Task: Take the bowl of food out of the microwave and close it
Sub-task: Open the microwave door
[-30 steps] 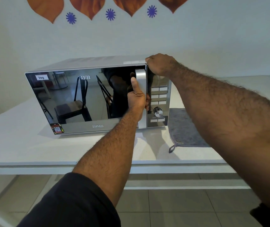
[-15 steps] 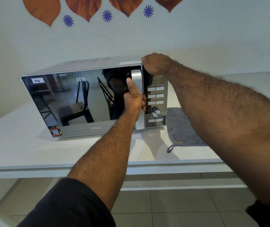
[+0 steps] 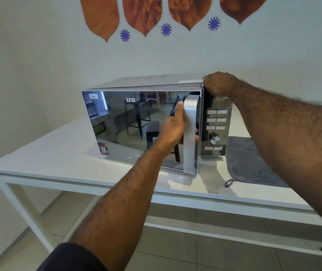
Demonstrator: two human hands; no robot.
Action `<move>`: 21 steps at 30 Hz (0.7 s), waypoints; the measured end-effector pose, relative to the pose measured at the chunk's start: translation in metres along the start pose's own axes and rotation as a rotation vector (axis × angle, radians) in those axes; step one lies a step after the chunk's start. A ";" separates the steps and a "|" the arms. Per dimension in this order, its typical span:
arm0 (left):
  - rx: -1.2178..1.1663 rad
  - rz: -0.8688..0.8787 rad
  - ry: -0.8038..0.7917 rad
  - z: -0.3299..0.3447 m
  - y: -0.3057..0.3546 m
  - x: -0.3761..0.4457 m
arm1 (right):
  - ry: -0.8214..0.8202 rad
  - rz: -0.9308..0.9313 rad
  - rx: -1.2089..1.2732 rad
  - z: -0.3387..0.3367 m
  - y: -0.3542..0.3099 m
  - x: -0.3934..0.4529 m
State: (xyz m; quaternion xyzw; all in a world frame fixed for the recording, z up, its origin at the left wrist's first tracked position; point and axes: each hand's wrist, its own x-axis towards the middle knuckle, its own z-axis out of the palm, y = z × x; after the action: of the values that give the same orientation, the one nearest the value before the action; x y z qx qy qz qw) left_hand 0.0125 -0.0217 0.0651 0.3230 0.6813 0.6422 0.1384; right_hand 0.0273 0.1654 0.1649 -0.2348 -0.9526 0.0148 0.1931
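A silver microwave point(image 3: 156, 81) with a mirrored door point(image 3: 128, 124) stands on a white table point(image 3: 44, 161). My left hand point(image 3: 172, 128) is wrapped around the door's silver vertical handle point(image 3: 190, 153). The door stands slightly ajar, its handle edge swung out from the body. My right hand point(image 3: 217, 83) presses on the top right front corner of the microwave, above the control panel point(image 3: 215, 124). The bowl of food is hidden behind the door.
A grey cloth point(image 3: 248, 163) with a hanging loop lies on the table to the right of the microwave. The wall behind carries orange leaf shapes and blue flower stickers. Tiled floor shows below the table's front edge point(image 3: 195, 198).
The door has swung from shut to slightly ajar, pulled by my left hand. The view has shifted, so the microwave sits further right in frame. My right hand stays on the top corner.
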 end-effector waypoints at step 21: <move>1.191 -0.282 0.159 -0.094 0.114 0.035 | -0.002 -0.020 -0.015 0.002 0.003 0.005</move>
State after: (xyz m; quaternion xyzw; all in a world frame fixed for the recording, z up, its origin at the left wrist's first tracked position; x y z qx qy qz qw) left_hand -0.0407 -0.0779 0.1958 0.2026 0.9673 0.1489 -0.0333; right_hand 0.0243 0.1704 0.1644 -0.2266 -0.9552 0.0061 0.1903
